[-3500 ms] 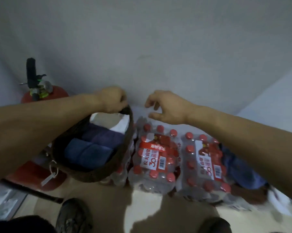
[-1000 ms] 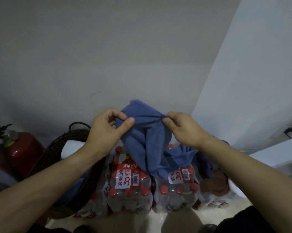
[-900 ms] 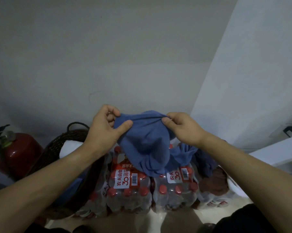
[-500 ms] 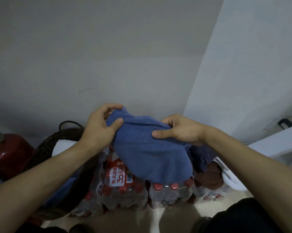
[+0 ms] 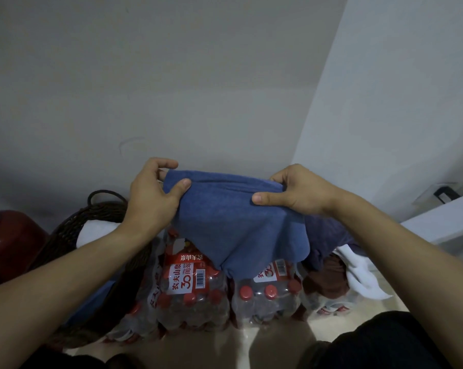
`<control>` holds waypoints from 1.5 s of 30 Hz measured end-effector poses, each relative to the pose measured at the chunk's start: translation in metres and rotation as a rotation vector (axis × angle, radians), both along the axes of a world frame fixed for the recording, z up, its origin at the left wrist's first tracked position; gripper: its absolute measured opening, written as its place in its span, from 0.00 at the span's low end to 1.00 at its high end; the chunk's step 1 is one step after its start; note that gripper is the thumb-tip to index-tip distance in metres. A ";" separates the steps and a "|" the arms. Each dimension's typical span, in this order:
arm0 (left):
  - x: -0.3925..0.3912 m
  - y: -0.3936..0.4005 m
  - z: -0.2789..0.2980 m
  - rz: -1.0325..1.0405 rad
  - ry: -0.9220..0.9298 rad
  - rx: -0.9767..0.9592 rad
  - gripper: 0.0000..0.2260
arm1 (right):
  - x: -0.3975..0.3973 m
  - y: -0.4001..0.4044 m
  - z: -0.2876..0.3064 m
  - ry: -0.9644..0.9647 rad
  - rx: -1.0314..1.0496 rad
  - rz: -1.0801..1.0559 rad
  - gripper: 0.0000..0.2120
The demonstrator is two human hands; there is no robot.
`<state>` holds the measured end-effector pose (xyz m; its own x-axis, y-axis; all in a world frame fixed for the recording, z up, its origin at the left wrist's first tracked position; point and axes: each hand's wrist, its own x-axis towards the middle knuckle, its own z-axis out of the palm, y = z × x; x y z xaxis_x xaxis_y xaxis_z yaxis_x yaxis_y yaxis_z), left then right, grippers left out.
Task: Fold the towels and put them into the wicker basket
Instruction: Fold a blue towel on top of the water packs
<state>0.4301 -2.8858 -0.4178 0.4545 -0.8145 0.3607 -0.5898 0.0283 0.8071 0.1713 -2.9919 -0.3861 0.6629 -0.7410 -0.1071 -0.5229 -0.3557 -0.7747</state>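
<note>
Readable markings, all on shrink-wrapped packs of red-capped water bottles in the lower middle of the frame:

1. Left-centre pack (image 5: 191, 296): red-and-white label (image 5: 186, 274) bearing the Chinese characters 农夫山泉, seen rotated; below them a large "30" with 周年 beside it; a barcode at the label's right edge, its digits too small to read. A smaller line of print next to the characters is illegible.

2. Right-centre pack (image 5: 265, 302): matching label (image 5: 274, 270), mostly covered by the blue towel (image 5: 238, 222); only part of the "30" and a barcode show.

3. Far-left pack (image 5: 145, 315): sideways red characters on white, too blurred to read.
</note>
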 end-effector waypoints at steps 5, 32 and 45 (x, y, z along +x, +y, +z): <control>0.009 0.001 0.001 -0.251 -0.191 0.506 0.18 | 0.000 0.003 0.000 -0.166 -0.032 0.058 0.08; 0.018 0.018 -0.024 -0.384 -0.276 0.511 0.13 | 0.054 0.036 -0.159 0.841 -0.042 0.276 0.15; 0.021 0.020 -0.066 -0.394 -0.325 0.663 0.16 | 0.069 0.047 -0.153 0.680 0.041 0.298 0.10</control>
<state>0.4509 -2.8661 -0.4837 0.0480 -0.9814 -0.1856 -0.8421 -0.1397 0.5209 0.2404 -2.9444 -0.5391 0.6125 -0.5268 -0.5893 -0.7777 -0.5349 -0.3302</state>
